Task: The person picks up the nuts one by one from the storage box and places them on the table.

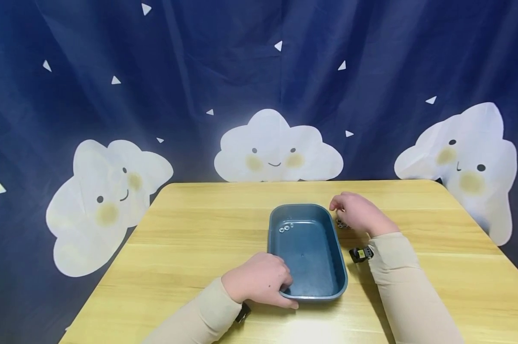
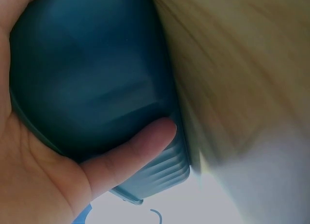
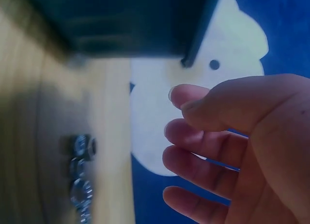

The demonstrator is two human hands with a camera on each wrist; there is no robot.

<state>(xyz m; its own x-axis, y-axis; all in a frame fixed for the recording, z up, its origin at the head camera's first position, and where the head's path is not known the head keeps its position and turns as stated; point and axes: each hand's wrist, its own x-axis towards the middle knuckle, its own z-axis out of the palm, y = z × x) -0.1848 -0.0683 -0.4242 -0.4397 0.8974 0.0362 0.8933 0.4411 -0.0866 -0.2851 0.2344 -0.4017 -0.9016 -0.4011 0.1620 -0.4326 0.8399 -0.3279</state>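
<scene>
A dark blue plastic bin [image 1: 302,267] stands on the table. My left hand [image 1: 261,279] grips its near left corner, fingers over the rim inside and the thumb [image 2: 131,149] pressed along the outer wall. Three small metal nuts [image 1: 286,228] lie inside, by the far left corner. Beyond the bin's right wall, my right hand [image 1: 358,212] hovers over several more shiny metal nuts [image 3: 81,190] on the table, partly hidden by it in the head view. Its fingers are loosely bent, thumb tip against the index finger, and nothing shows between them.
The light wooden table [image 1: 190,248] has rounded far corners. Behind it hangs a dark blue curtain [image 1: 242,62] with smiling white clouds. A small black wrist device [image 1: 361,254] sits at the right cuff, close to the bin's right side.
</scene>
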